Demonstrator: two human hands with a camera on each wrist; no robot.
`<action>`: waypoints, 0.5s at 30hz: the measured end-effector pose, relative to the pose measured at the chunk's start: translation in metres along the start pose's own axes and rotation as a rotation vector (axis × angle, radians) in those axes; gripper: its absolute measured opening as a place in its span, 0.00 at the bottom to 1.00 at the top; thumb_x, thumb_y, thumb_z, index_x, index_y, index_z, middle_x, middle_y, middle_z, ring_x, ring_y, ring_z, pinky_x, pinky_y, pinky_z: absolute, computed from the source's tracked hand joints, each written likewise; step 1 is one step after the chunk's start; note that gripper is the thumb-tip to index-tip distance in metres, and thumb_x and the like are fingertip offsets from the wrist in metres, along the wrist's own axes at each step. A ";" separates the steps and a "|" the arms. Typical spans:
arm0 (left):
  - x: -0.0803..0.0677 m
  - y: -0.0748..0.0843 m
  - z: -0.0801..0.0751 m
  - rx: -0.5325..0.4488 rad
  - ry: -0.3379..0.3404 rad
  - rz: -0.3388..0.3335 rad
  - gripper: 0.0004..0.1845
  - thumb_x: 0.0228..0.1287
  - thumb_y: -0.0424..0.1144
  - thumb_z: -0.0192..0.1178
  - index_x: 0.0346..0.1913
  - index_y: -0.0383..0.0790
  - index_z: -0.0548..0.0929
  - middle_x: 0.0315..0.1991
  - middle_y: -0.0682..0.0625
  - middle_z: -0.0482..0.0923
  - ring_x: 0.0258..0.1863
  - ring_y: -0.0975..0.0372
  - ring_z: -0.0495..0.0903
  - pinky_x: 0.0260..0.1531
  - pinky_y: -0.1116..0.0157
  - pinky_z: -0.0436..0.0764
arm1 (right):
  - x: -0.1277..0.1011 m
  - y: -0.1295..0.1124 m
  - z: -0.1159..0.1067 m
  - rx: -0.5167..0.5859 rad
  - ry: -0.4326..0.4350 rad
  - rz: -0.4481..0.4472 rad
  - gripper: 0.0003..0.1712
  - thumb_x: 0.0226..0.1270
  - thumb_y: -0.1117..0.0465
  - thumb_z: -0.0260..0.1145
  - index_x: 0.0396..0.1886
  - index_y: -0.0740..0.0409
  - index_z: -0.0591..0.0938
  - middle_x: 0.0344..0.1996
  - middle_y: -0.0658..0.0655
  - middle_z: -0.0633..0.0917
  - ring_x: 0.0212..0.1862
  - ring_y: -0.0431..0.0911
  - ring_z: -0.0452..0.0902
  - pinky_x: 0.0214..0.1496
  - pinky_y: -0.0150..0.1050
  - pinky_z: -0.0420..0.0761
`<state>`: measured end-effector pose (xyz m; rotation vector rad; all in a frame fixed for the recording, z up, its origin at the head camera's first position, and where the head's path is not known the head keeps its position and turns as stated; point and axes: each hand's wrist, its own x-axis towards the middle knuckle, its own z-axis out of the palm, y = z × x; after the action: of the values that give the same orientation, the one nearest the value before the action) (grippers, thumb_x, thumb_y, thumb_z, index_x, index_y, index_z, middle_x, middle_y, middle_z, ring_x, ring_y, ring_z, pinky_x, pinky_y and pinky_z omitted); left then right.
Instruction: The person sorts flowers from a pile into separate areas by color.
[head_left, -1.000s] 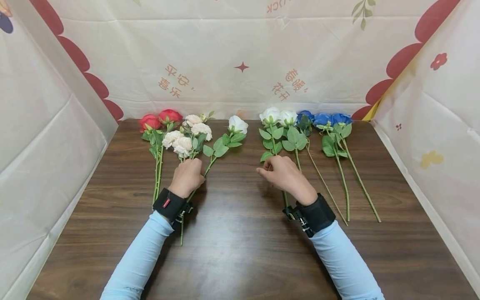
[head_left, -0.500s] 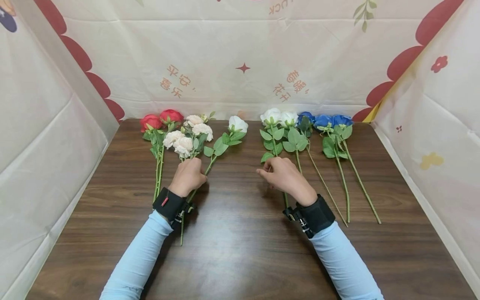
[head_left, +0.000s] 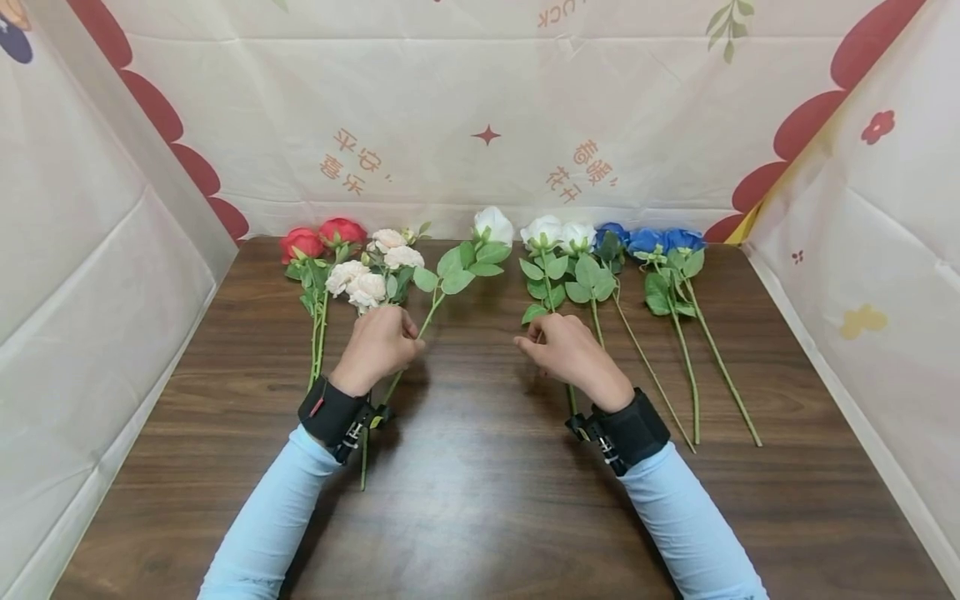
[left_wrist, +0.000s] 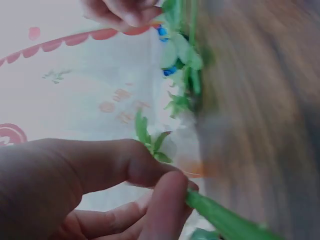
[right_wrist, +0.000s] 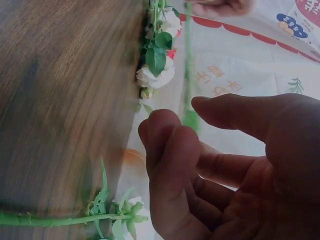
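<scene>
Two hands sit over the middle of the bench on my feed, and each is busy near a stem. My left hand has its grip pinched on the stem of a single white rose; the left wrist view shows thumb and forefinger closed tight on the green stalk. That rose is lifted off the wood, its stem slanting up from my fingers toward the far edge, its bloom raised above the row and standing between the cream spray roses on its left and the pair of white roses on its right. My right hand hovers over the stem of one of those white roses, fingers curled with thumb and fingertips close together but, as the right wrist view shows, with a gap between them and nothing in the grip; a rose stem lies flat on the wood below it. Along the far edge, toward the far left corner, two red roses lie with their stems pointing toward me. Toward the far right corner, blue roses lie the same way, their long stems running back across the bench. A printed cloth backdrop closes in the bench on the far side and both ends.
</scene>
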<state>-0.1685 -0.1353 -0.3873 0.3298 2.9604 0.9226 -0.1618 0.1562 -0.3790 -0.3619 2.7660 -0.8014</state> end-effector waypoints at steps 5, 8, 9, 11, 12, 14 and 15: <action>-0.007 0.009 -0.017 -0.023 0.074 -0.012 0.07 0.59 0.38 0.69 0.37 0.38 0.89 0.32 0.46 0.90 0.36 0.53 0.87 0.48 0.51 0.80 | 0.000 0.000 0.000 -0.007 0.028 -0.019 0.15 0.78 0.51 0.63 0.36 0.56 0.85 0.23 0.56 0.87 0.19 0.43 0.80 0.25 0.37 0.75; -0.010 0.011 -0.026 -0.033 0.123 -0.031 0.07 0.58 0.38 0.68 0.37 0.38 0.89 0.32 0.46 0.90 0.35 0.53 0.87 0.45 0.53 0.81 | 0.001 -0.001 0.001 -0.013 0.038 -0.024 0.15 0.78 0.51 0.63 0.36 0.56 0.85 0.22 0.54 0.86 0.19 0.43 0.79 0.25 0.37 0.75; -0.011 0.011 -0.028 -0.036 0.138 -0.037 0.07 0.59 0.38 0.69 0.37 0.39 0.89 0.32 0.46 0.90 0.34 0.53 0.87 0.44 0.54 0.81 | 0.001 -0.001 0.001 -0.015 0.041 -0.024 0.15 0.78 0.51 0.63 0.35 0.56 0.85 0.22 0.53 0.86 0.19 0.43 0.79 0.25 0.37 0.74; -0.012 0.010 -0.032 -0.039 0.166 -0.047 0.06 0.58 0.37 0.68 0.36 0.39 0.90 0.32 0.46 0.90 0.34 0.53 0.87 0.40 0.55 0.82 | 0.001 -0.001 0.001 -0.018 0.042 -0.025 0.15 0.78 0.51 0.63 0.35 0.56 0.85 0.21 0.53 0.85 0.19 0.43 0.79 0.25 0.37 0.74; -0.013 0.010 -0.034 -0.041 0.178 -0.051 0.06 0.58 0.37 0.68 0.36 0.39 0.90 0.32 0.45 0.90 0.34 0.53 0.87 0.39 0.55 0.82 | 0.001 -0.001 0.001 -0.019 0.043 -0.025 0.15 0.78 0.51 0.63 0.35 0.56 0.85 0.21 0.53 0.85 0.19 0.43 0.79 0.25 0.37 0.74; -0.013 0.008 -0.036 -0.044 0.198 -0.055 0.06 0.58 0.36 0.67 0.36 0.39 0.89 0.32 0.45 0.90 0.34 0.52 0.88 0.37 0.56 0.81 | 0.001 -0.001 0.001 -0.021 0.043 -0.025 0.15 0.78 0.51 0.64 0.36 0.56 0.85 0.21 0.53 0.86 0.19 0.43 0.79 0.24 0.37 0.74; -0.013 0.007 -0.037 -0.049 0.203 -0.058 0.06 0.58 0.36 0.67 0.36 0.39 0.89 0.32 0.45 0.90 0.34 0.52 0.87 0.36 0.56 0.81 | 0.001 -0.002 0.001 -0.020 0.043 -0.025 0.15 0.78 0.51 0.64 0.36 0.56 0.86 0.22 0.54 0.86 0.19 0.43 0.79 0.24 0.37 0.73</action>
<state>-0.1576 -0.1530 -0.3527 0.1563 3.1027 1.0801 -0.1620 0.1542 -0.3790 -0.3878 2.8163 -0.7970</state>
